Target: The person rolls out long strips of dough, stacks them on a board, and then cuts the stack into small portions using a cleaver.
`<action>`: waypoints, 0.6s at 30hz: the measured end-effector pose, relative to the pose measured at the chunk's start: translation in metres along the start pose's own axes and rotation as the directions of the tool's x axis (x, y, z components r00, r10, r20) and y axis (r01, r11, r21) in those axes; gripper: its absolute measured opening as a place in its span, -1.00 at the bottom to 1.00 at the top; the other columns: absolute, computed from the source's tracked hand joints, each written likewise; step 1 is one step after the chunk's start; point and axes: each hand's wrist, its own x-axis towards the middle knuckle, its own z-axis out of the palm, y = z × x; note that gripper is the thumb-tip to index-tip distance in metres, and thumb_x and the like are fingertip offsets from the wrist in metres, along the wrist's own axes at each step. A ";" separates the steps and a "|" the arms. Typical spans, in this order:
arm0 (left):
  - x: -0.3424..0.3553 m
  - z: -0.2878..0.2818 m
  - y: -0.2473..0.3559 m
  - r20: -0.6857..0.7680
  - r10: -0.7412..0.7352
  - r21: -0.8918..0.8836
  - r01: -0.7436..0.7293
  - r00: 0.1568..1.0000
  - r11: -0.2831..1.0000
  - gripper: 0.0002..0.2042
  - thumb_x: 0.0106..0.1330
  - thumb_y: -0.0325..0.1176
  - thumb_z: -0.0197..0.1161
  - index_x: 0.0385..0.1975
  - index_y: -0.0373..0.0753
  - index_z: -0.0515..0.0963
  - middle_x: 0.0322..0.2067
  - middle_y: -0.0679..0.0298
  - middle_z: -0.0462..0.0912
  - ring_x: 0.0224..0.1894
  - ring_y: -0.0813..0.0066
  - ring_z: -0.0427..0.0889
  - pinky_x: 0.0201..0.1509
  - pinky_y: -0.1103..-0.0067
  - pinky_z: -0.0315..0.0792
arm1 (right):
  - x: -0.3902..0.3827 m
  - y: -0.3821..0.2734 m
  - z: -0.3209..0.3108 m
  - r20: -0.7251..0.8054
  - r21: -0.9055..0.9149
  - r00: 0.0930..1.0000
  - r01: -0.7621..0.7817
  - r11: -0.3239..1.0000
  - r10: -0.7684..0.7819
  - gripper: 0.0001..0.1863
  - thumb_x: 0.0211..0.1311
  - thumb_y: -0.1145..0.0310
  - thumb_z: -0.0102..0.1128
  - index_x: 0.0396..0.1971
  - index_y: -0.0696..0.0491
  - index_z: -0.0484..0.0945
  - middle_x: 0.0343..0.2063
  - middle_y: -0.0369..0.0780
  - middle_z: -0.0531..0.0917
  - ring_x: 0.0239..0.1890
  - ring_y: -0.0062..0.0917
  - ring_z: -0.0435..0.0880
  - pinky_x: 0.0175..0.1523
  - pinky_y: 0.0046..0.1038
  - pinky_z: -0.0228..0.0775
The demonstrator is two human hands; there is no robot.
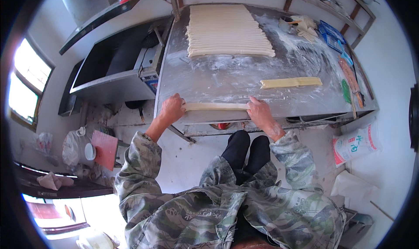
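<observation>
While hands (172, 108) (260, 112) grip dough strip (216, 106), tin (286, 23) indistinct.

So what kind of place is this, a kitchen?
Probably a small bakery or dough workshop. A floury metal table holds many dough strips in a row. Both hands, left hand and right hand, hold another dough strip.

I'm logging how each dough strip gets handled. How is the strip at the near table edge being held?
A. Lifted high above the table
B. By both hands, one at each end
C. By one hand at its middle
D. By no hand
B: the left hand and right hand each grip one end of the dough strip, low at the table's near edge.
</observation>
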 end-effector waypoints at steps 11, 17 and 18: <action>0.001 0.027 0.024 -0.196 0.088 -0.118 -0.113 0.977 0.987 -0.75 0.10 -0.31 0.40 -0.21 -0.17 0.68 -0.16 0.20 0.61 0.00 0.17 0.58 0.05 0.26 0.47 | -0.022 0.066 -0.030 -0.032 -0.049 0.999 0.031 0.998 -0.032 -0.65 0.10 0.26 0.36 -0.12 0.07 0.62 -0.19 -0.17 0.68 -0.14 -0.25 0.69 0.21 -0.19 0.35; -0.004 0.033 -0.003 -0.215 0.087 -0.156 -0.122 0.973 0.980 -0.74 0.09 -0.31 0.40 -0.19 -0.15 0.70 -0.18 0.18 0.62 0.00 0.09 0.56 0.06 0.27 0.49 | 0.047 -0.034 -0.003 -0.190 0.292 0.974 0.179 0.940 -0.127 -0.62 0.10 0.34 0.32 -0.06 0.14 0.60 -0.24 -0.09 0.68 -0.15 -0.13 0.67 -0.04 -0.14 0.53; -0.008 0.034 -0.005 -0.235 0.083 -0.159 -0.123 0.968 0.980 -0.74 0.08 -0.33 0.40 -0.20 -0.14 0.70 -0.19 0.18 0.62 -0.01 0.08 0.56 0.05 0.27 0.49 | 0.061 -0.066 0.002 -0.157 0.338 0.978 0.186 0.923 -0.139 -0.62 0.10 0.37 0.29 -0.06 0.15 0.58 -0.24 -0.07 0.68 -0.14 -0.12 0.67 -0.05 -0.15 0.54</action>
